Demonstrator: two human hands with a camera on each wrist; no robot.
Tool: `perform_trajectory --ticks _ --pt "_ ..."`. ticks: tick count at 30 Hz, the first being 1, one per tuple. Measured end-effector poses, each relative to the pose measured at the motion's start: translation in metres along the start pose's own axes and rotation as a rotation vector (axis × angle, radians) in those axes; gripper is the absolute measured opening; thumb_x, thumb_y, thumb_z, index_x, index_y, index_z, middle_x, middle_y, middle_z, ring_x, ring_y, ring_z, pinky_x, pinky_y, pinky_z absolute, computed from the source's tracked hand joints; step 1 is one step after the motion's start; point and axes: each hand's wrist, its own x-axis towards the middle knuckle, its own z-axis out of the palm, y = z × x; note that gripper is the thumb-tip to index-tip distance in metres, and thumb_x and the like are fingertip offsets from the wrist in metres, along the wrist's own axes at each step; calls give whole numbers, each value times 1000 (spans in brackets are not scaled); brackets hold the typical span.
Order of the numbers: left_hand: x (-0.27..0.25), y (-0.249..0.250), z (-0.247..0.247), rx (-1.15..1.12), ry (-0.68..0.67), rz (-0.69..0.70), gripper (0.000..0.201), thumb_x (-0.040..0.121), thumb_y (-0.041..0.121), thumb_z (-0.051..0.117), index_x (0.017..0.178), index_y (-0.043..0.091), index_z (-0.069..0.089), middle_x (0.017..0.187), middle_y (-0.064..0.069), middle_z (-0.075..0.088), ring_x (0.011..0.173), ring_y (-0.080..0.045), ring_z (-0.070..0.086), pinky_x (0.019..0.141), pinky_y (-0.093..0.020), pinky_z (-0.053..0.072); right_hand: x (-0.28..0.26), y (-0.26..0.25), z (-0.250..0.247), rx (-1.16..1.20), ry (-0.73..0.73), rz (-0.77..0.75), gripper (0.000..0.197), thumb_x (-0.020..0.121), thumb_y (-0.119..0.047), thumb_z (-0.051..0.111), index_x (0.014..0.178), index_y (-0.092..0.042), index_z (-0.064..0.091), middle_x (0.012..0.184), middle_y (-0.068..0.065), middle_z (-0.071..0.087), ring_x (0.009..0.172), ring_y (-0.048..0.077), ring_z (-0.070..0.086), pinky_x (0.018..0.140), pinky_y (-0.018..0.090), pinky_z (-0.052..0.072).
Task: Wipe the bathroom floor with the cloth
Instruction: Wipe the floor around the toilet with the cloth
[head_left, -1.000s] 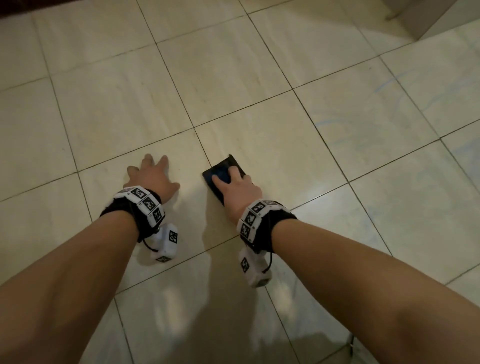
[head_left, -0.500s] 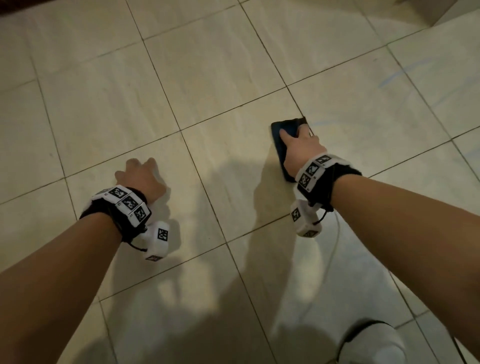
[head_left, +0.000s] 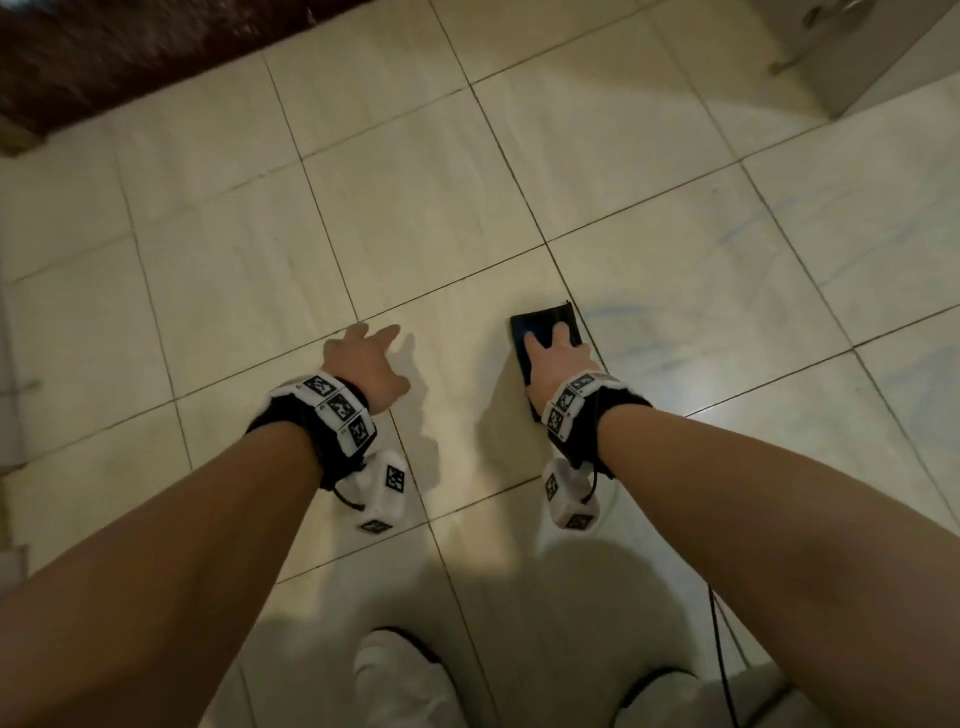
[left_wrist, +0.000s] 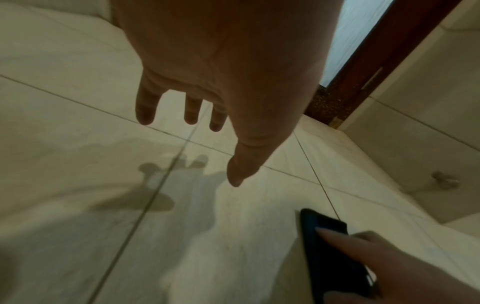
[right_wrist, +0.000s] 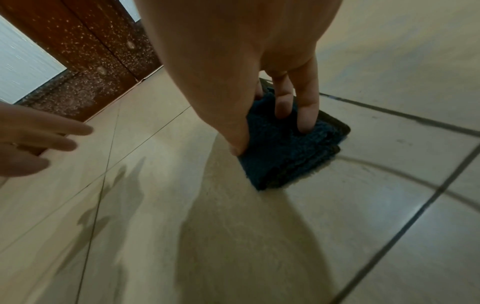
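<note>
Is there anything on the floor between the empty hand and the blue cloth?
Nothing but bare tile floor with a shadow lies between the left hand and the cloth; the head view shows it.

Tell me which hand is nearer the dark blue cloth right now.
Right. The right hand lies on the folded cloth, fingers straight, pressing it onto the floor. The left hand is apart from it, fingers spread over bare tile on the cloth's left.
</note>
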Motion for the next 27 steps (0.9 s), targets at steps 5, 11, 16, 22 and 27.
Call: perform_trajectory --ticks 5,11,16,22,27 --pt "32 33 27 -26 -25 122 81 87 37 64 154 37 18 163 -2 6 146 -32 9 115 -52 25 0 7 12 -43 78 15 81 94 -22 61 156 -31 9 157 12 3 128 39 35 89 45 48" --pt "39 35 42 24 -53 145 78 88 44 63 153 39 19 163 2 1 146 -30 7 111 -60 24 -20 13 5 -102 50 50 87 89 -17 64 155 -31 9 156 12 8 123 36 39 81 41 48" --pt "58 53 48 36 146 126 71 87 47 64 148 39 30 161 0 10 142 -31 14 107 -61 26 -8 23 0 -60 62 -27 89 83 -14 70 152 -30 16 150 14 16 122 37 38 77 41 47" --pt "71 66 52 -60 224 81 68 76 34 72 137 38 42 147 -2 25 131 -32 26 99 -55 38 11 34 4 -81 99 -131 85 79 -14 74 146 -26 23 143 15 21 118 37 42 73 39 43" --pt "46 65 62 -61 213 45 67 85 37 67 144 35 37 155 -2 20 136 -32 23 102 -57 36 4 42 -6 -145 84 -192 88 85 -15 69 153 -30 16 150 15 17 124 36 39 80 41 45"
